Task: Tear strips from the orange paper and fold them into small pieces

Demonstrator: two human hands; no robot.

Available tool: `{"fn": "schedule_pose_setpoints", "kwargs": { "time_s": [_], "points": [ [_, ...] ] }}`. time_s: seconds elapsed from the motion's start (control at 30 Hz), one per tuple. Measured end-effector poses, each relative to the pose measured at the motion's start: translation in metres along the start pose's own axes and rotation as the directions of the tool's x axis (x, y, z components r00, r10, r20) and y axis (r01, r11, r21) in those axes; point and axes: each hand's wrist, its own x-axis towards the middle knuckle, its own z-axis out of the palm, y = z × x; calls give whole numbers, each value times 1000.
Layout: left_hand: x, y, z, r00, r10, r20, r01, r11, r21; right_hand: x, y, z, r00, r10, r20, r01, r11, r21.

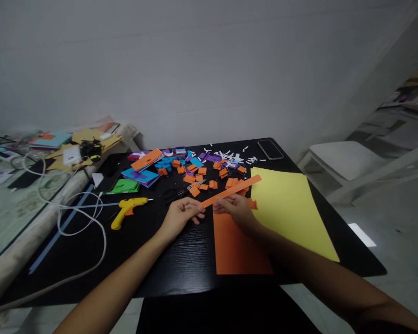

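A long orange paper strip (234, 189) slants up to the right above the table. My left hand (184, 212) pinches its lower left end between thumb and fingers. Along the strip's lower edge, my right hand (235, 207) also grips it, fingers closed. Under my right hand and forearm lies a larger orange paper sheet (242, 248), partly covered. Beside it on the right is a big yellow sheet (289, 204). Just beyond my hands are several small folded orange paper pieces (202, 178). Dark-handled scissors (172, 195) lie near my left hand, partly hidden among the pieces.
A yellow glue gun (128, 209) lies left on the black table (181, 264), near a looping white cable (102, 250). Stacks of blue (141, 176) and green paper (124, 186) sit behind it. White scraps (235, 157) and a phone (270, 149) are at the back; a white stool (346, 160) stands right.
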Motion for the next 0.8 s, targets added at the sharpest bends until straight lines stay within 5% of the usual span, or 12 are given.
{"fn": "schedule_pose_setpoints", "kwargs": {
  "time_s": [0.5, 0.8],
  "points": [
    [-4, 0, 2, 996, 87, 11, -87, 993, 83, -4, 0, 2, 1000, 0, 28, 1, 1000, -19],
    [-6, -7, 6, 991, 95, 97, -109, 983, 146, -6, 4, 4, 973, 106, 205, -94, 993, -67]
  ]
}}
